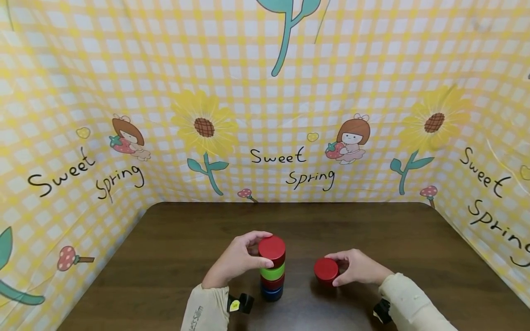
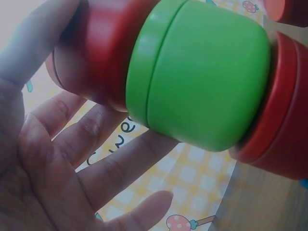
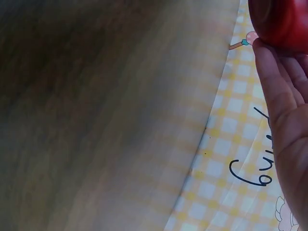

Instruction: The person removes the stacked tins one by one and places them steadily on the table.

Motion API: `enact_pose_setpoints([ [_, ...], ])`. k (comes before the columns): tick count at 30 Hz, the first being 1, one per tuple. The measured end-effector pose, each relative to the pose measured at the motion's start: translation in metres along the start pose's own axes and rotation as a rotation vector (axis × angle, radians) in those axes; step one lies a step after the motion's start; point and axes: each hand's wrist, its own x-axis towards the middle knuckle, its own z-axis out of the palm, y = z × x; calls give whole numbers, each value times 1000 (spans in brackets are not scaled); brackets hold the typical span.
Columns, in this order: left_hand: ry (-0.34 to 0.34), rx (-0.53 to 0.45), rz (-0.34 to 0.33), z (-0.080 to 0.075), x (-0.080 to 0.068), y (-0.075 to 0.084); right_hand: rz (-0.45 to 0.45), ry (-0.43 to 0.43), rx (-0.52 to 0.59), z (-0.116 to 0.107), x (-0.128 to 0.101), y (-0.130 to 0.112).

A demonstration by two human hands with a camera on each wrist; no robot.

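A stack of round pieces stands on the dark wooden table (image 1: 174, 257): blue (image 1: 271, 293) at the bottom, then red (image 1: 273, 282), green (image 1: 272, 272) and a red one (image 1: 272, 248) on top. My left hand (image 1: 244, 257) grips the top red piece between thumb and fingers. In the left wrist view the green piece (image 2: 202, 77) sits between two red ones, with my left hand's fingers (image 2: 110, 168) beside them. My right hand (image 1: 352, 266) holds a separate red piece (image 1: 325, 270) on the table to the right of the stack; it shows at the top right of the right wrist view (image 3: 284, 19).
A yellow checked cloth (image 1: 265, 115) printed with sunflowers and "Sweet Spring" walls in the table at the back and both sides. Bare tabletop lies behind and to the left of the stack.
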Motion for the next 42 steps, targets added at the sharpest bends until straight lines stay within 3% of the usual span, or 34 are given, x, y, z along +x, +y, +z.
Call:
enact_pose_setpoints([
  [10,-13,-10,-12,0,0,1,50,-47,72,4,1,2],
  [18,-16,-2,-15,-1,-1,1,27,-88,139,6,2,1],
  [33,-14,-5,-10,0,-1,1,5,-123,64,5,2,5],
  [42,-14,2,-3,0,-2,1,38,-116,46,5,1,5],
])
